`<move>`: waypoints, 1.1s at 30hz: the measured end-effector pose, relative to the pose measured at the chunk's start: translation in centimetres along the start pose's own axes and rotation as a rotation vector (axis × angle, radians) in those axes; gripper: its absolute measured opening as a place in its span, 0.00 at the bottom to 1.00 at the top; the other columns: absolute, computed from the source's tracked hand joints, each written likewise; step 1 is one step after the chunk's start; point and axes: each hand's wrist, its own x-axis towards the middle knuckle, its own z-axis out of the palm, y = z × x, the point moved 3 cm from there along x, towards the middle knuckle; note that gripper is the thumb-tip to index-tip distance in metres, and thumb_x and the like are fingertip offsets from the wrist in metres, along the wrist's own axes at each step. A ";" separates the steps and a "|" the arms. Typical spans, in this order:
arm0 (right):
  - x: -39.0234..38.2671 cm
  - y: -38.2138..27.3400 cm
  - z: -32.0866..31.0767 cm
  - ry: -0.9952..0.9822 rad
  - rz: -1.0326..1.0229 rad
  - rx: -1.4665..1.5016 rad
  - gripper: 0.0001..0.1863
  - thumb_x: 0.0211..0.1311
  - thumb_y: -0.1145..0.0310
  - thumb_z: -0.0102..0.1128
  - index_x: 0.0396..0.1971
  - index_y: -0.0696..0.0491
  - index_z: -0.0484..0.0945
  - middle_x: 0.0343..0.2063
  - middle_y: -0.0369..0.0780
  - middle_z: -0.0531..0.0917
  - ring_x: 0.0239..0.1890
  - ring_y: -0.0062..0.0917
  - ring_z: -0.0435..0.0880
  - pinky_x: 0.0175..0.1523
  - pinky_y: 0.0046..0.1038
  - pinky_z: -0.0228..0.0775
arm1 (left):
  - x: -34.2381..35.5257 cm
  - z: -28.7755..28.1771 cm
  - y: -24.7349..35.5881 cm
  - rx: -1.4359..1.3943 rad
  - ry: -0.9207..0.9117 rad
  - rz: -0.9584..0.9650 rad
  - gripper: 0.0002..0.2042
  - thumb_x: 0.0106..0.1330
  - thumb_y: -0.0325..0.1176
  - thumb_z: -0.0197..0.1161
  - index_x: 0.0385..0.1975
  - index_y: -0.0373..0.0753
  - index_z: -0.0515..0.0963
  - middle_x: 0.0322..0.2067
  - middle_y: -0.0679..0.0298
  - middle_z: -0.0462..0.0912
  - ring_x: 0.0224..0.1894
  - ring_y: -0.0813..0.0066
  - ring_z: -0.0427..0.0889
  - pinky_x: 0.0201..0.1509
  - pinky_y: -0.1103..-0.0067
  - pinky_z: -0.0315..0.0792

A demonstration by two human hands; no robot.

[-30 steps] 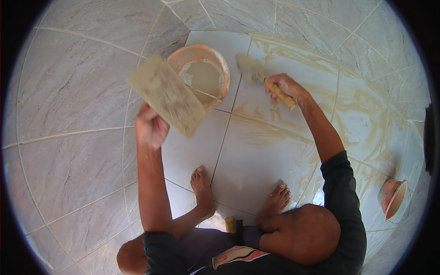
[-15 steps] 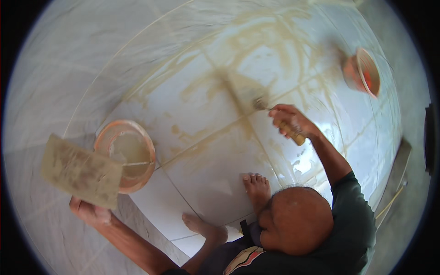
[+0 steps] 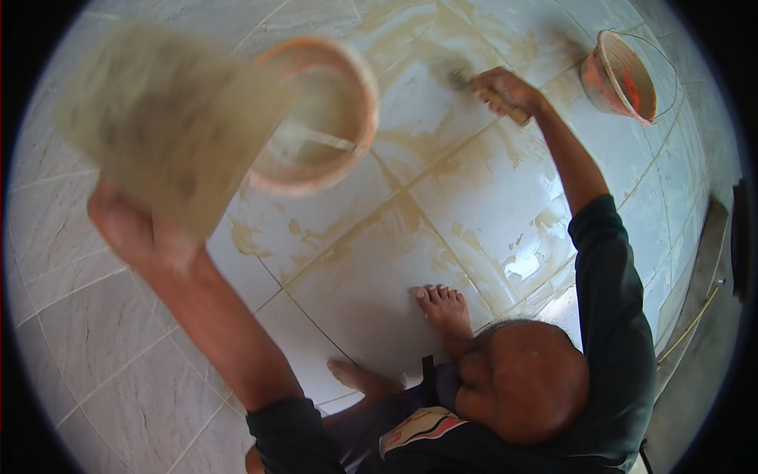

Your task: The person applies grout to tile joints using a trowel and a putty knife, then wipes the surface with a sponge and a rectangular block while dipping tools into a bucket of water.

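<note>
My left hand (image 3: 142, 229) is closed at the near edge of a flat rectangular board (image 3: 170, 118) coated in beige paste, blurred by motion. The board overlaps the left side of an orange-rimmed bucket (image 3: 367, 95) of beige slurry, which has a pale strip (image 3: 324, 140) across it. Whether hand or board touches the bucket I cannot tell. Farther right, my right hand (image 3: 508, 91) is wrapped round the wooden handle of a trowel (image 3: 517, 115). Its metal neck points up and left over the smeared white tiles; the blade is too blurred to make out.
A second orange bucket (image 3: 596, 87) with a wire handle sits tilted in the picture at the far right. Beige smears cover the white floor tiles (image 3: 489, 189). My bare foot (image 3: 446, 312) and bent knee (image 3: 525, 383) are near. Grey marbled tiles (image 3: 118, 379) lie left.
My left hand and the board have moved up and appear larger. The slurry bucket has shifted far up and right across the tiles. My right hand with the trowel has moved away from me.
</note>
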 end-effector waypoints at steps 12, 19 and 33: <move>-7.6 2.7 23.8 -0.369 0.003 -0.182 0.21 0.71 0.52 0.50 0.44 0.57 0.74 0.24 0.37 0.75 0.19 0.20 0.75 0.22 0.24 0.69 | 10.3 17.2 3.2 -1.442 -0.288 -0.265 0.20 0.58 0.24 0.47 0.52 0.26 0.69 0.46 0.51 0.75 0.48 0.61 0.74 0.60 0.65 0.70; -7.3 1.5 23.7 -0.052 0.068 -0.038 0.15 0.68 0.62 0.50 0.47 0.56 0.74 0.27 0.37 0.75 0.19 0.17 0.74 0.21 0.22 0.70 | 10.0 22.5 1.5 -1.749 0.044 -0.565 0.08 0.55 0.13 0.57 0.36 0.23 0.75 0.34 0.45 0.79 0.35 0.50 0.84 0.32 0.55 0.84; 0.5 -9.7 36.3 -0.318 0.046 -0.384 0.19 0.70 0.49 0.51 0.38 0.53 0.73 0.24 0.36 0.75 0.18 0.18 0.74 0.21 0.23 0.70 | -17.3 -8.7 -9.6 -1.228 -0.129 -0.879 0.30 0.61 0.26 0.61 0.65 0.31 0.61 0.57 0.57 0.73 0.59 0.65 0.74 0.65 0.65 0.68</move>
